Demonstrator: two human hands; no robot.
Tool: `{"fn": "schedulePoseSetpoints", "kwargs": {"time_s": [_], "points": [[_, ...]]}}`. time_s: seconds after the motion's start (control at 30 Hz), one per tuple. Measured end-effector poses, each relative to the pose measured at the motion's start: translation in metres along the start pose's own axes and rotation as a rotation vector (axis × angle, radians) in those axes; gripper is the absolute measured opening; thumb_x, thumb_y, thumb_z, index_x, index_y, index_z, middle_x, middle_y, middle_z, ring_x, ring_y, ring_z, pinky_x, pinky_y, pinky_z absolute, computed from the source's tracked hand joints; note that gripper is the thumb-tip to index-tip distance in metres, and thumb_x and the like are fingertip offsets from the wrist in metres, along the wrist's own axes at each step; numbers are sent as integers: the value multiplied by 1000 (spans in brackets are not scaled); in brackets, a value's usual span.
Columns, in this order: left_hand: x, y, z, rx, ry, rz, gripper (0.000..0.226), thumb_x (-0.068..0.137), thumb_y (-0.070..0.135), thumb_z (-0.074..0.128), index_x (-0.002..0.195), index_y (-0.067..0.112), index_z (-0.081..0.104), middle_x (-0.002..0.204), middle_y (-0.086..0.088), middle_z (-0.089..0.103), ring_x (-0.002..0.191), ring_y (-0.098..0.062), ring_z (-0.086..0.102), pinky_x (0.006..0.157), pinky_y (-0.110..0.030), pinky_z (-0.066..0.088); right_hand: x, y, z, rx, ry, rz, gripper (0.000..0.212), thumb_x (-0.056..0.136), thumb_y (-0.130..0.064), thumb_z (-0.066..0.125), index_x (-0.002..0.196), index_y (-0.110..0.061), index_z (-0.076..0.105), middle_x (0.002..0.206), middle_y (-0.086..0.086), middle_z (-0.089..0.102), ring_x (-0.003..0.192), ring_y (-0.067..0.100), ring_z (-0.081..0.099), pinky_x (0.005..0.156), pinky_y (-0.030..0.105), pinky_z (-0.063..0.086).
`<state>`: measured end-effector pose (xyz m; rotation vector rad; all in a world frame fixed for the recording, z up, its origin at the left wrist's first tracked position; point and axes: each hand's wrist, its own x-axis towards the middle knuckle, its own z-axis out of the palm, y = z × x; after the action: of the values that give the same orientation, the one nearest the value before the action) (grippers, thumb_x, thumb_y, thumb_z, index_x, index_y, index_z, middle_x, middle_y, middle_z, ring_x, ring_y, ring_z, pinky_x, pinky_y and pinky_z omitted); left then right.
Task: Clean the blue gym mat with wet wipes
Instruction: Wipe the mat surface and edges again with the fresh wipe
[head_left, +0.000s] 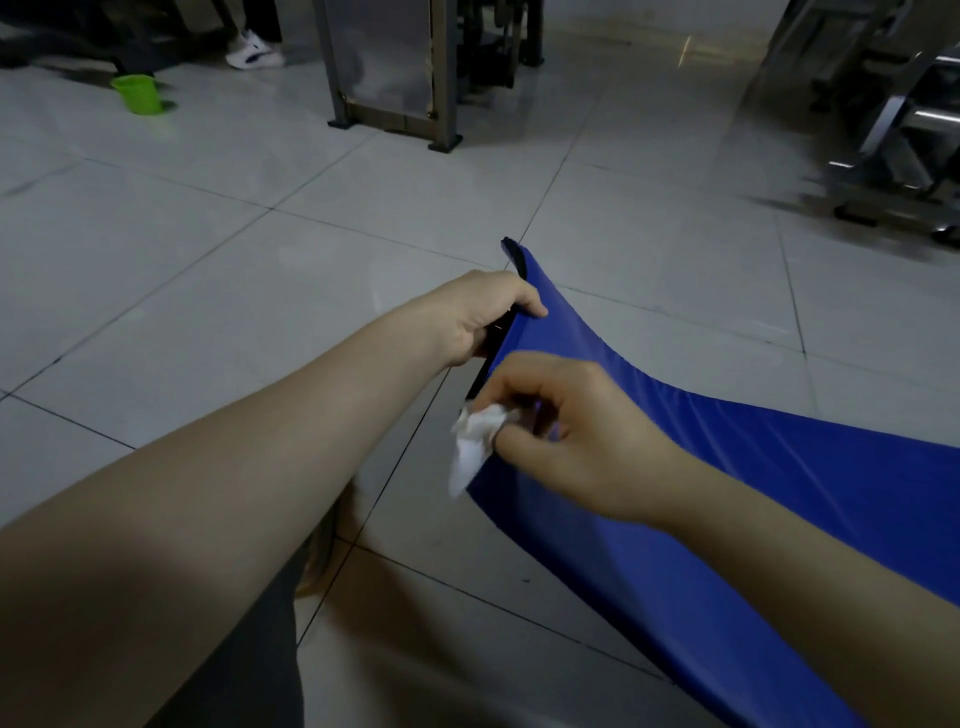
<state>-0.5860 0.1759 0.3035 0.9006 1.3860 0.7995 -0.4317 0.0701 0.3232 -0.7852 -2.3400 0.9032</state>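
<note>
The right hand has its grip pinched on a crumpled white wipe, fingers curled round it, with the wad pressed against the near edge of the blue mat. Just beyond it, the left hand has a closed grip on that same edge, thumb on the blue top and fingers tucked under the dark underside. From where I stand that hold looks meant to lift the corner off the floor and pull it taut, so the wipe can get at the rim and not only the flat face. The raised end curves up to a point; the rest of the mat runs off to the right and down towards the tiles. There is bare tile on the left and ahead for sliding along the edge. A green cup, a metal stand and a machine sit well apart, at the far side of the room
</note>
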Motion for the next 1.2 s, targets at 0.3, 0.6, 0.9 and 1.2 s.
{"fn": "schedulePoseSetpoints", "kwargs": {"time_s": [0.3, 0.6, 0.9, 1.2], "points": [[-27, 0, -5, 65, -581, -165, 31, 82, 6, 55, 57, 14, 70, 66, -2, 65, 57, -10, 63, 55, -22, 53, 7, 25, -2, 44, 328, 237, 14, 88, -25, 74, 90, -26, 61, 78, -9, 67, 67, 9, 63, 55, 20, 49], [-12, 13, -11, -95, 127, -61, 8, 92, 16, 58, 96, 10, 62, 89, -11, 71, 64, -23, 66, 44, -23, 51, 8, 16, -34, 190, 245, 340, 24, 94, -32, 70, 82, -12, 64, 64, 1, 69, 51, 12, 60, 49, 29, 50], [-38, 20, 2, -190, -224, -11, 29, 78, 4, 54, 106, 6, 52, 99, -17, 61, 81, -29, 62, 71, -34, 51, -1, -14, -44, 247, 283, 445, 24, 90, -37, 72, 86, -13, 72, 71, 5, 72, 66, 15, 68, 64, 29, 57], [-49, 29, -6, 162, -120, -63, 48, 83, 16, 58, 129, -1, 60, 114, -20, 73, 108, -38, 70, 102, -53, 52, -4, -24, 1, 24, 370, 386, 13, 93, -26, 71, 102, -21, 78, 102, -8, 67, 87, 4, 66, 72, 18, 52]]}}
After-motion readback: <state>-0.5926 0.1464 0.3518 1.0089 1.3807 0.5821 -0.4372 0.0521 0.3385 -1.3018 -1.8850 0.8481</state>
